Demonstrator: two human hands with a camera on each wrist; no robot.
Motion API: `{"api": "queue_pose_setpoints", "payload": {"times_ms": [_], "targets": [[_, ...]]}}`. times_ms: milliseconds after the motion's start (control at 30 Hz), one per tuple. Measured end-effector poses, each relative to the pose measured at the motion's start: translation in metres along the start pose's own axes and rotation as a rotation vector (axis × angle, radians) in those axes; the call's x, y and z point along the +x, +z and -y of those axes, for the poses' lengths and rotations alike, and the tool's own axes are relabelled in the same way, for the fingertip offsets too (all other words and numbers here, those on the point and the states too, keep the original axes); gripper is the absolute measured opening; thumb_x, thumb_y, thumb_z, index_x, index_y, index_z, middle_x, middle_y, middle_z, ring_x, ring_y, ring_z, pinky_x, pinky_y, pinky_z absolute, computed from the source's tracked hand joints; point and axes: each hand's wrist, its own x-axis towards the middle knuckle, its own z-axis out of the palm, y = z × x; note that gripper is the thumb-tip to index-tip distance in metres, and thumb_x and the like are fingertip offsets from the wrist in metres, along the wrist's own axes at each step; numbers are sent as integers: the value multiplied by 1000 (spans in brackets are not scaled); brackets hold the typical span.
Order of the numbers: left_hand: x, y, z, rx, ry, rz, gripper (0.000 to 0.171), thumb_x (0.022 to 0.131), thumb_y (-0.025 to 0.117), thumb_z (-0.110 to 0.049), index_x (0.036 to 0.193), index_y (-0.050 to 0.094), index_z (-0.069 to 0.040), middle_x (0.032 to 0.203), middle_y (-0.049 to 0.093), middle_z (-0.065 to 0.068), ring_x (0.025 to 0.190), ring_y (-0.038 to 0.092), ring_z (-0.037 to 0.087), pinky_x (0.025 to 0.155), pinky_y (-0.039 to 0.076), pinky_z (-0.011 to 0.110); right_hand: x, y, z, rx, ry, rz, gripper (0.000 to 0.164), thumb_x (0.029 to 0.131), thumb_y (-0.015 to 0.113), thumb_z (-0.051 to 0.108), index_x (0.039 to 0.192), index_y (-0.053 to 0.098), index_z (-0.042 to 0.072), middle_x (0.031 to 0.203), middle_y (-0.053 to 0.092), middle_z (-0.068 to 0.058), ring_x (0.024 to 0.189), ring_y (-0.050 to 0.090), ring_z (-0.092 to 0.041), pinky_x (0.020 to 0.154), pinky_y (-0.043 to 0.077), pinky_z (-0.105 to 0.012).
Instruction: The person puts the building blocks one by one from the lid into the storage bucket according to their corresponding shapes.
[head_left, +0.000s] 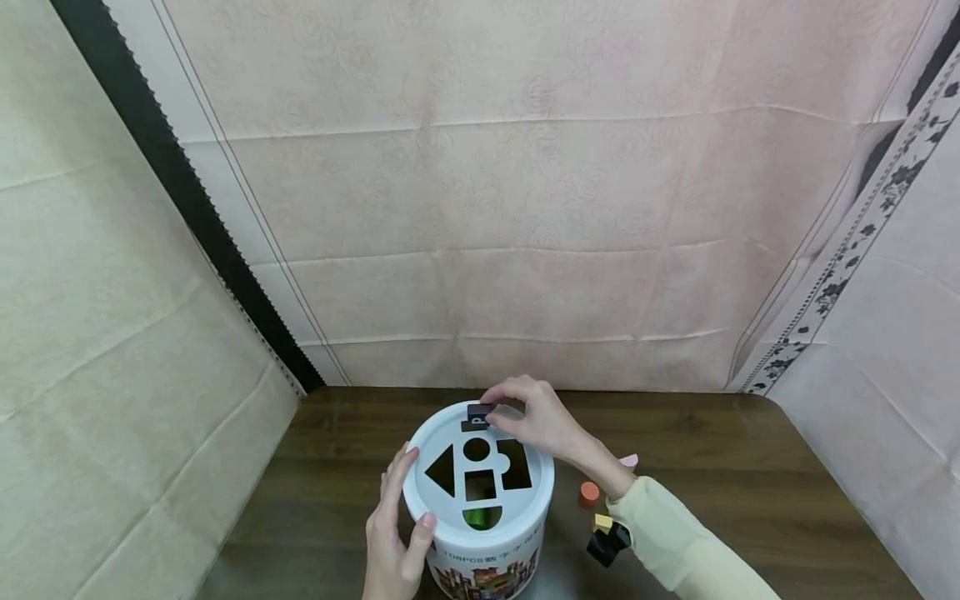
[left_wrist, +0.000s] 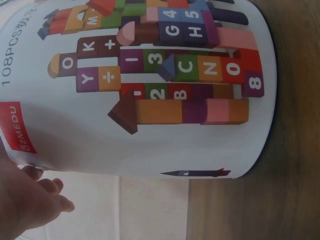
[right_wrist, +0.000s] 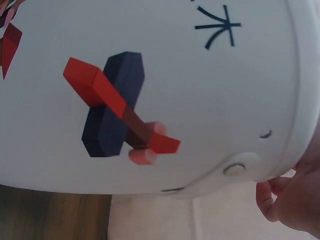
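Right hand [head_left: 534, 417] pinches a dark block [head_left: 477, 414] at the far slot of the lid [head_left: 517, 518]; left hand [head_left: 396, 533], thumb and fingers wide apart, rests against the left side of the bucket [head_left: 480, 563]; other blocks [head_left: 602, 547] lie rightward on the tabletop [head_left: 750, 500]

a bucket [head_left: 491, 579] stands on the tabletop [head_left: 750, 500] under its lid [head_left: 525, 512]. the left hand [head_left: 396, 533] is at the lid's left edge, the right hand [head_left: 536, 417] at its far slot [head_left: 472, 427] with a block [head_left: 478, 413]. other blocks [head_left: 607, 546] lie right of the bucket; cloth [head_left: 525, 208] hangs behind.
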Motion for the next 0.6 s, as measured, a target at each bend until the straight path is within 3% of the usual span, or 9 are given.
{"api": "queue_pose_setpoints", "payload": {"times_ms": [400,600], "targets": [[-2,0,-2,-11,1,3,66,84,64,-16,148,50,-15,149,49,6,140,39,29,96,18,81,-4,7,-1,-26,15,20,21,83,79,5,104,76,8,101,73,3,99,58,-18,87,47,-42],[0,0,-2,-3,30,-9,65,84,63,-15,148,51,-14,149,49,7,140,40,29,97,20,81,-9,-7,-7,-36,44,-29,19,85,78,6,103,77,9,101,73,4,99,60,-17,88,49,-45]]}}
